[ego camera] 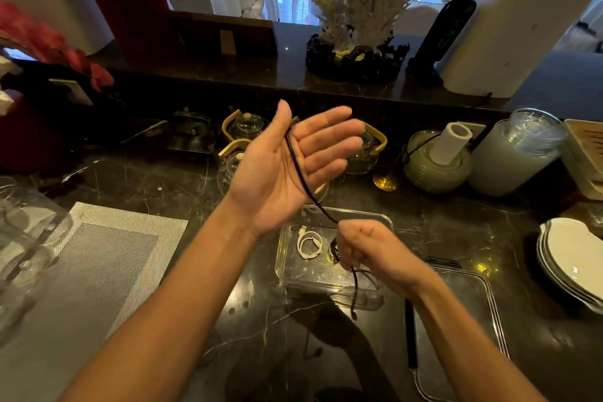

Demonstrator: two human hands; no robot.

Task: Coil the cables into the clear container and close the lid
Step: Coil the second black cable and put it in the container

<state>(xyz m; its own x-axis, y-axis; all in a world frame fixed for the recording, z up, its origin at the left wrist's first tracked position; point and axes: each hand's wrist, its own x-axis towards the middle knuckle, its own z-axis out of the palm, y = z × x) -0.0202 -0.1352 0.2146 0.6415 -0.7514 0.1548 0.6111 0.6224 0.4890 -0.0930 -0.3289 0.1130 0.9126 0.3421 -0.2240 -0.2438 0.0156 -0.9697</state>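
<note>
Both hands (287,170) stretch black cable (301,174) diagonally.

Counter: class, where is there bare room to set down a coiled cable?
Bare marble lies between the grey placemat and the clear container, toward the near edge. The back row of glass teapots and jars is crowded.

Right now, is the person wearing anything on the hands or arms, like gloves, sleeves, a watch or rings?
Nothing is worn as far as the head view shows. The left hand and right hand are bare, with no gloves. Both forearms are uncovered down to the bottom edge of the picture, with no sleeve in view. I see no watch, bracelet or ring, though the right hand's fingers are partly hidden.
</note>
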